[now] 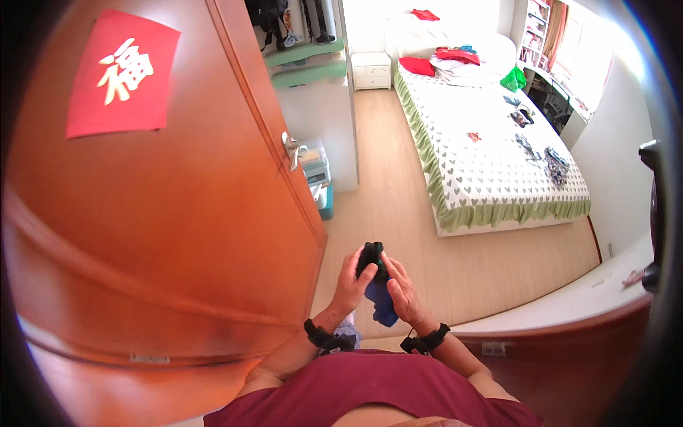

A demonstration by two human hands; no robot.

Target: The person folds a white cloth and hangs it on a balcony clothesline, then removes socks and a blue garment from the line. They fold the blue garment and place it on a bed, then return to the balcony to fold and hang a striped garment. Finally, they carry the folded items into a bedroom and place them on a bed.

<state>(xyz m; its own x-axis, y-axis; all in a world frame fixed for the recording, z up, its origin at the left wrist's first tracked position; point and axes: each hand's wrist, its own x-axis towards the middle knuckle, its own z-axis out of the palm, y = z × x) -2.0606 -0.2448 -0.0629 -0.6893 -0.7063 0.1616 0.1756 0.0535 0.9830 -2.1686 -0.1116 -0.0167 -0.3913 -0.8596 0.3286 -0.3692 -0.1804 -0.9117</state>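
Dark cloth items (380,293), black at the top and navy blue lower down, are held in front of my body; they look like socks, though their exact kind is hard to tell. On their left side my left hand (353,278) grips the black part, thumb across its front. From the other side my right hand (401,291) holds the cloth with its fingers along the edge. The blue part hangs down between my wrists. Each wrist wears a black strap with a small device.
An orange-brown wooden door (213,176) with a metal handle (291,151) stands at the left. Ahead is a bed (480,176) with scattered clothes and a green bag (513,79). A white nightstand (371,72) and storage boxes (316,168) are farther in. A white wall (613,144) bounds the right.
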